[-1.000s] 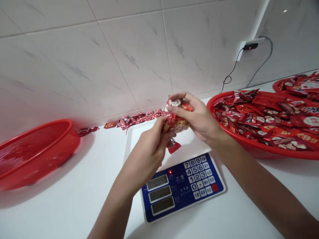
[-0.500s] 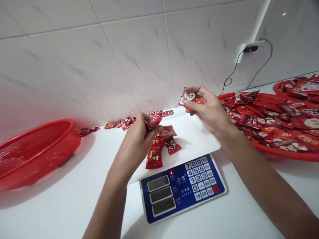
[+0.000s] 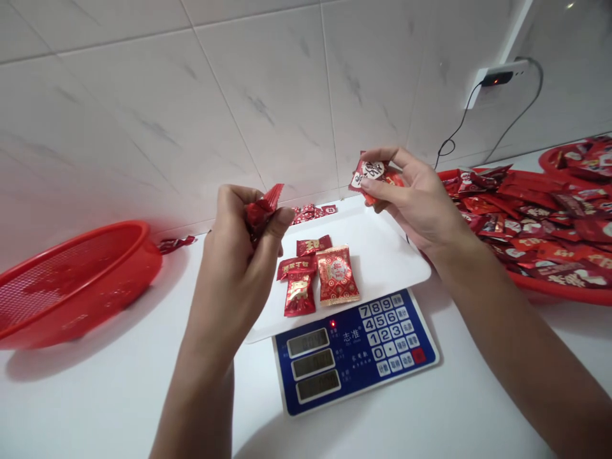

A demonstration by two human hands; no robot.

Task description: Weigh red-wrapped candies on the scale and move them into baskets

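My left hand (image 3: 239, 255) is closed round a few red candy packets (image 3: 262, 207), raised above the left edge of the scale's white pan (image 3: 382, 255). My right hand (image 3: 415, 204) pinches more red candy packets (image 3: 370, 173), one with a white label, above the pan's far right corner. Several red packets (image 3: 318, 274) lie on the pan between my hands. The blue electronic scale (image 3: 356, 350) has a keypad and three displays facing me.
A red basket (image 3: 71, 287) lies tilted at the left on the white counter. A red tray heaped with candy packets (image 3: 535, 236) stands at the right, another tray (image 3: 583, 156) behind it. Loose packets (image 3: 310, 211) line the tiled wall. A wall socket and cable (image 3: 492, 80) are above.
My left hand let several packets down onto the pan, then rose with a few still in it. My right hand moved right and up with its packets.
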